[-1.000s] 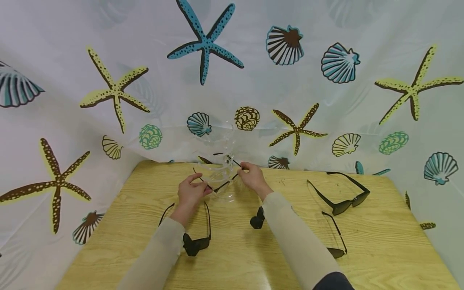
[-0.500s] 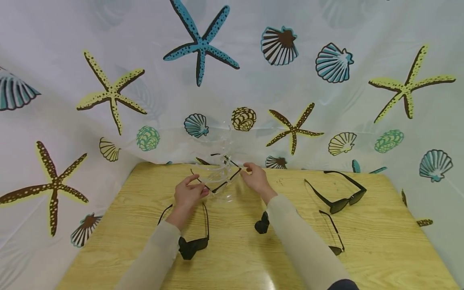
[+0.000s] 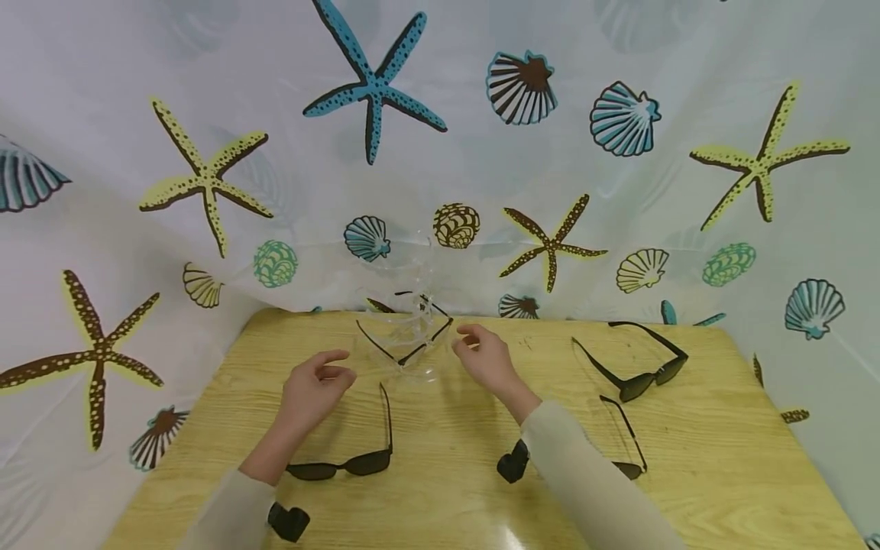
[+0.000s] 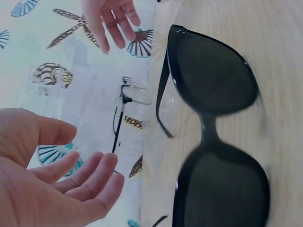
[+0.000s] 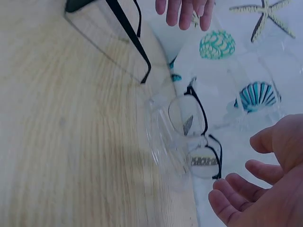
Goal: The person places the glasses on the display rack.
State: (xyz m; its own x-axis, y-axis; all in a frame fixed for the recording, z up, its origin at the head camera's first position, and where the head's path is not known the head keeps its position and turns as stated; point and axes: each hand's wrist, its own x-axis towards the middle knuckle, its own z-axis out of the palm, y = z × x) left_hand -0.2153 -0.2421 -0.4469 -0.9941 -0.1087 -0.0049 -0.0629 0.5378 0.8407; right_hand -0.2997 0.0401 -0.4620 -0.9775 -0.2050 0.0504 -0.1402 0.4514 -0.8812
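A pair of eyeglasses [image 3: 414, 353] with a thin black upper rim and clear lenses rests on a transparent display stand [image 5: 163, 142] at the back of the table. My left hand [image 3: 316, 388] is apart from them on the left, fingers loosely bent and holding nothing. Just right of the glasses hovers my right hand [image 3: 490, 360], its relaxed fingers bare of anything. In the right wrist view a small gap shows between those fingers and the rim. Black sunglasses [image 3: 367, 463] lie below my left hand, partly covered by the forearm; their dark lenses [image 4: 213, 75] fill much of the left wrist view.
On the right of the wooden table [image 3: 454, 496] lie larger black sunglasses [image 3: 639, 386]. Nearer, another dark pair [image 3: 629, 469] is partly behind my right sleeve. A white curtain [image 3: 467, 153] printed with starfish and shells surrounds the back and sides.
My left hand has let go of the eyeglasses and moved left and nearer. My right hand has released their other side and drawn slightly away. The glasses stay on the stand.
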